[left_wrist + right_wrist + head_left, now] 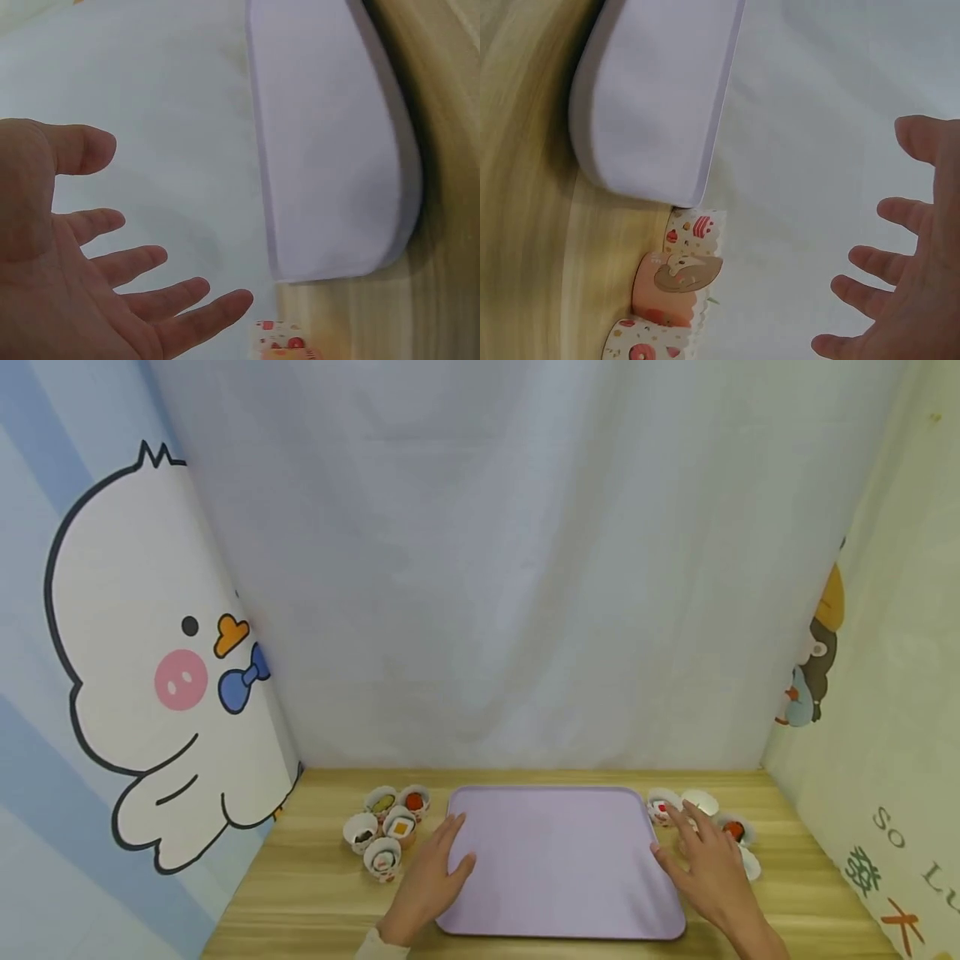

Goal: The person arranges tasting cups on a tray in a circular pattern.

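A lavender rectangular tray [555,860] lies flat on the wooden table. Over its left edge hovers my left hand [429,883], fingers spread and holding nothing. My right hand [708,872] is held over the right side, between the tray's edge and a group of paper cups, some of them partly hidden behind it. In the left wrist view the left palm [67,292] shows with the fingers apart. The right wrist view shows the right fingers [866,296] also spread, with the tray's rounded corner [630,165] beyond.
Left of the tray stand several printed paper cups [382,860], one with an orange-and-white square piece [401,827], another with a red piece [415,802]. More cups [700,802] stand at the right, one holding a red piece [733,832]. A pale curtain [525,568] hangs behind the table.
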The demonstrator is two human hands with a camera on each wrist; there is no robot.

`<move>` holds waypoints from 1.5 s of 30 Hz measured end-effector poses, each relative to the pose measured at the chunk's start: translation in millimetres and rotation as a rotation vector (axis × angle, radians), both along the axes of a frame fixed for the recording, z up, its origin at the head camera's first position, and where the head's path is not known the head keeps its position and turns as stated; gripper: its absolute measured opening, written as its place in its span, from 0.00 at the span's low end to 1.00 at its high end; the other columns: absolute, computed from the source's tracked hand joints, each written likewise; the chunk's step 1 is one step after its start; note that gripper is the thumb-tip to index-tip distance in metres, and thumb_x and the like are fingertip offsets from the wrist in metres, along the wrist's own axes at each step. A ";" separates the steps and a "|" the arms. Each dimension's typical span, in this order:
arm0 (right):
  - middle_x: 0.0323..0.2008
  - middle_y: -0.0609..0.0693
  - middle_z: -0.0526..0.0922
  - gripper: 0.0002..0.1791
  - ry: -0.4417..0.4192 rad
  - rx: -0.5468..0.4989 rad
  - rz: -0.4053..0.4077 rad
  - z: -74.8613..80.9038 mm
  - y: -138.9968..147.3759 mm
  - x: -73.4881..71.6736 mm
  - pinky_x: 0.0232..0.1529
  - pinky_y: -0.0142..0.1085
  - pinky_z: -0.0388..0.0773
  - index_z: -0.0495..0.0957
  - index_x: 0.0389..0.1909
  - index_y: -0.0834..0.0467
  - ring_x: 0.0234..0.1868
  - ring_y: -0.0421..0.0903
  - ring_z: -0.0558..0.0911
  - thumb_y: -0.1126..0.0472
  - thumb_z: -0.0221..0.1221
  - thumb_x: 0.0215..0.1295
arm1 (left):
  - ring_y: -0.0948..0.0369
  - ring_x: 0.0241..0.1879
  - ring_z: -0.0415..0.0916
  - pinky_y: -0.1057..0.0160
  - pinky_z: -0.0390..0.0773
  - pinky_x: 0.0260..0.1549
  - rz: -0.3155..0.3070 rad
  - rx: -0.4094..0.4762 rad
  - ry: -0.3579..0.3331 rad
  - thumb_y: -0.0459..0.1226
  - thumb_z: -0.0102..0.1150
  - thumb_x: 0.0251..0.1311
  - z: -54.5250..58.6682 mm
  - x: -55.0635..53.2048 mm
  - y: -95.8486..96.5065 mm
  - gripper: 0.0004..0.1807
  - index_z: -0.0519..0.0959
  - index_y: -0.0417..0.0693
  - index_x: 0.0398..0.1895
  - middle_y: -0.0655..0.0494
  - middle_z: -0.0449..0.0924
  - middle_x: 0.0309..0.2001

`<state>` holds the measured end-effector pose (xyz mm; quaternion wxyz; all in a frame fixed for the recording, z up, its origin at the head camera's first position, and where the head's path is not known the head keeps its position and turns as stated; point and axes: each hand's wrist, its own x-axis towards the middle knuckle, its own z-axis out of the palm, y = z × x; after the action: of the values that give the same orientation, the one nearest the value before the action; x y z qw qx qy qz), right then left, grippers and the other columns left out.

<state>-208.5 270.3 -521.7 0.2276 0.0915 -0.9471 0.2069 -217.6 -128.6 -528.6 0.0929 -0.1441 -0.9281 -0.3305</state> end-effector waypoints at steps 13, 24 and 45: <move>0.58 0.68 0.72 0.37 0.116 -0.131 -0.039 -19.1 24.6 2.1 0.44 0.66 0.70 0.71 0.61 0.65 0.53 0.71 0.74 0.59 0.72 0.49 | 0.36 0.67 0.64 0.38 0.67 0.63 -0.038 0.220 -0.139 0.40 0.57 0.66 -19.3 -5.3 -14.6 0.34 0.60 0.37 0.72 0.31 0.64 0.69; 0.56 0.68 0.73 0.36 0.158 -0.195 -0.087 -23.3 38.5 7.9 0.46 0.65 0.70 0.72 0.58 0.66 0.52 0.71 0.73 0.64 0.73 0.44 | 0.31 0.61 0.69 0.38 0.73 0.56 -0.025 0.278 -0.187 0.36 0.60 0.62 -27.8 -4.9 -22.5 0.35 0.61 0.38 0.71 0.28 0.65 0.67; 0.66 0.76 0.58 0.43 -0.228 -0.207 -0.328 -33.7 64.5 11.3 0.56 0.71 0.59 0.58 0.70 0.68 0.61 0.76 0.62 0.54 0.66 0.59 | 0.30 0.58 0.71 0.46 0.81 0.47 -0.057 0.526 -0.374 0.20 0.52 0.47 -52.9 -19.1 -36.9 0.41 0.57 0.30 0.71 0.20 0.64 0.62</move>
<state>-197.2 334.9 -555.4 0.1576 -0.1114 -0.9427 0.2722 -236.7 -165.6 -581.6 -0.0543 -0.0779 -0.8074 -0.5823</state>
